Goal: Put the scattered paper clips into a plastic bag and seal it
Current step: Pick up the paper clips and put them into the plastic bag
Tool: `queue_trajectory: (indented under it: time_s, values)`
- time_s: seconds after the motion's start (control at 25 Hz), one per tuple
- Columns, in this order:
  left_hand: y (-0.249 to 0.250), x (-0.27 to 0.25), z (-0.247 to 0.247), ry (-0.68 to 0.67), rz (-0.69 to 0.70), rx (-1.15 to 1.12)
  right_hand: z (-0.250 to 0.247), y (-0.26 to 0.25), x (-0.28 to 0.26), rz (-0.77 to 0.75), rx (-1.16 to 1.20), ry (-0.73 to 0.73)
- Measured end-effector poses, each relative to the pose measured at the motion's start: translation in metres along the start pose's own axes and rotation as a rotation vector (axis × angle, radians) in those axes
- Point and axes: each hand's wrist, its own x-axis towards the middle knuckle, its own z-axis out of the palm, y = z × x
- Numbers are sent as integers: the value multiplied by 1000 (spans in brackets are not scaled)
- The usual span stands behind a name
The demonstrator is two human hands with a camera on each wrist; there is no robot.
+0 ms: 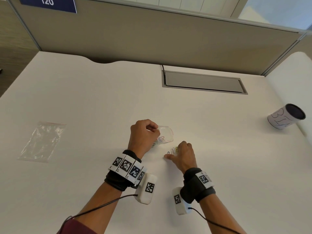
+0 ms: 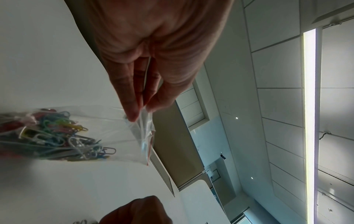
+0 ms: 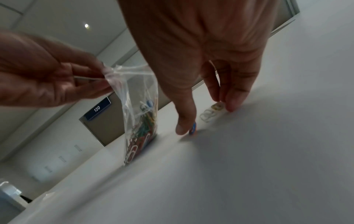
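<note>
Both forearms reached in from the near edge of the white desk (image 1: 84,92), each wrist wrapped in a dark band carrying black-and-white marker tags and a small white camera unit with a trailing cable.

The right hand (image 1: 184,157) hovered low over the desk, its fingers pointing down and loosely spread. The thumb tip touched a blue paper clip (image 3: 192,128), while the other fingertips (image 3: 230,106) came down beside a white paper clip (image 3: 207,116) and a yellowish one (image 3: 217,106). These three loose clips lay in a short row on the surface between thumb and fingers; none looked firmly gripped.

Just to the left and slightly farther out, the left hand (image 1: 143,134) pinched the top edge of a small clear plastic bag (image 1: 166,133) between thumb and fingers, the remaining fingers curled in. The bag hung from that pinch with its bottom on the desk, its red-lined mouth still unsealed. A heap of coloured paper clips (image 2: 55,134) sat in its lower part.

Well to the left lay a second clear bag (image 1: 42,141), flat on the desk. Far to the right stood a white cylindrical container (image 1: 286,116) with handwriting on its side. Beyond the hands, a grey cable hatch (image 1: 204,81) was set into the desk, and behind it rose a beige partition with a blue sign (image 1: 48,4) reading 120.
</note>
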Motion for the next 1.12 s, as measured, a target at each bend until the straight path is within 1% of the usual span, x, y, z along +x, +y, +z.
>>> queue_trajectory:
  time_s: [0.12, 0.32, 0.44, 0.56, 0.72, 0.88, 1.12]
  values:
    - [-1, -1, -3, 14, 0, 2, 7, -3, 3, -18, 46, 49]
    - [0, -1, -4, 25, 12, 9, 6, 0, 9, -4, 123, 53]
    - [0, -2, -3, 24, 13, 12, 5, -1, 11, 17, 160, 14]
    - [0, -2, -3, 23, 15, 14, 7, -4, 14, -9, 74, -22]
    - [0, -1, -3, 28, 16, 18, 10, -11, 9, -103, -147, -23]
    - [0, -1, -3, 26, 20, 29, 8, -15, 2, -140, -312, -48]
    - [1, -1, -1, 16, 27, 15, 4, -6, 5, -206, -303, -72]
